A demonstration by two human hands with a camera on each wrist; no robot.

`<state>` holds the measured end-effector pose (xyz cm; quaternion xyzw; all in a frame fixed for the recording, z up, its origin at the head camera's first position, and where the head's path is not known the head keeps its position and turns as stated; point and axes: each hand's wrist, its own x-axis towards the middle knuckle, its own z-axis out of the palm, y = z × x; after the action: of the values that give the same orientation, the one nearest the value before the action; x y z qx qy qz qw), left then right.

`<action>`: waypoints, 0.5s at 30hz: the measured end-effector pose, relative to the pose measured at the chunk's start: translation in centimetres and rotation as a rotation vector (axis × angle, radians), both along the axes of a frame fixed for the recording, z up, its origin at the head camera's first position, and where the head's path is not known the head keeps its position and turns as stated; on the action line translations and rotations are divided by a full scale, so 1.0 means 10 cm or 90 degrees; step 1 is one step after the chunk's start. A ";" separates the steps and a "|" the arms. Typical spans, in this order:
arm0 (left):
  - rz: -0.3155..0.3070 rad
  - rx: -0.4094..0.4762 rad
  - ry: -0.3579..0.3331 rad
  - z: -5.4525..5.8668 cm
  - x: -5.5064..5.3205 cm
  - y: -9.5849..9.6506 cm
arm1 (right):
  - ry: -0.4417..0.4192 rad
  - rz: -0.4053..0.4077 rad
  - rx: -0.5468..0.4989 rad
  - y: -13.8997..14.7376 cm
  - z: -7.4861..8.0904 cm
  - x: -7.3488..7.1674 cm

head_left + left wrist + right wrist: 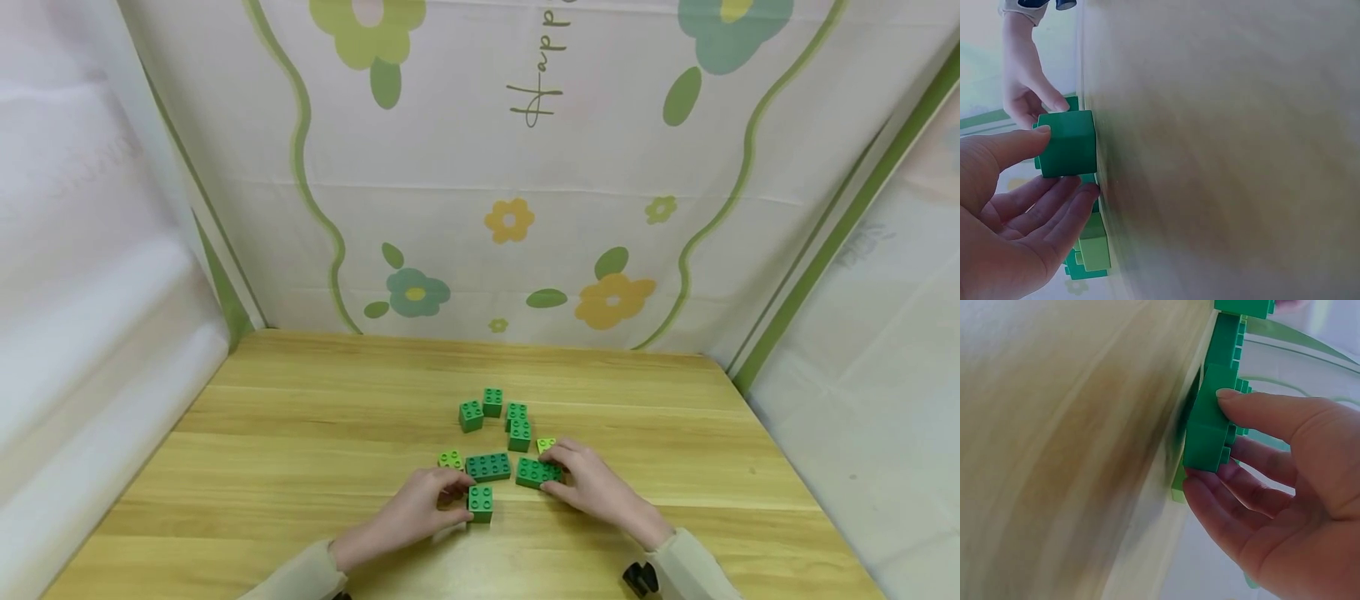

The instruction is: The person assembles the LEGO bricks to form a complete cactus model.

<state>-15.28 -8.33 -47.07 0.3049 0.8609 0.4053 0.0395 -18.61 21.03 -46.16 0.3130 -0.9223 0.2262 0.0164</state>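
My left hand pinches a square green toy brick between thumb and fingers, at the front of the group of bricks. In the left wrist view this brick has its studs towards the palm side. My right hand holds a longer green brick by its right end, thumb on the near side. The right wrist view shows the thumb on this brick and the fingers around its end. A darker green long brick lies between the two hands.
A lime brick sits by my left fingers, another lime brick behind my right. Farther back stand several square green bricks on the wooden table. Flower-print cloth hangs behind, with white cloth at both sides.
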 end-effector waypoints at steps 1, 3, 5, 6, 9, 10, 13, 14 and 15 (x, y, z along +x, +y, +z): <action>0.000 0.001 0.000 0.00 0.00 0.00 | 0.001 0.000 -0.003 0.00 0.01 0.01; -0.001 0.001 0.001 0.00 0.00 0.00 | 0.010 0.001 -0.008 0.00 0.03 0.02; 0.000 0.001 -0.001 0.00 0.00 0.00 | 0.015 0.003 -0.012 0.00 0.05 0.04; 0.000 0.001 -0.002 -0.01 0.00 0.00 | 0.016 0.003 -0.013 0.00 0.06 0.05; 0.000 0.001 0.000 -0.01 0.00 0.00 | 0.015 0.003 -0.013 -0.01 0.10 0.08; 0.000 0.001 0.000 0.00 0.00 -0.01 | 0.016 0.003 -0.013 -0.02 0.11 0.09; 0.000 0.002 0.002 0.00 0.00 -0.01 | 0.017 0.005 -0.013 -0.03 0.15 0.12; 0.000 0.002 0.001 0.00 0.00 0.00 | 0.018 0.008 -0.013 -0.04 0.17 0.13; 0.000 0.002 0.002 0.00 0.00 0.00 | 0.021 0.012 -0.014 -0.04 0.18 0.14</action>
<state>-15.28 -8.37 -47.09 0.3059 0.8601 0.4066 0.0378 -17.23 20.61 -44.37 0.3250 -0.9164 0.2315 0.0326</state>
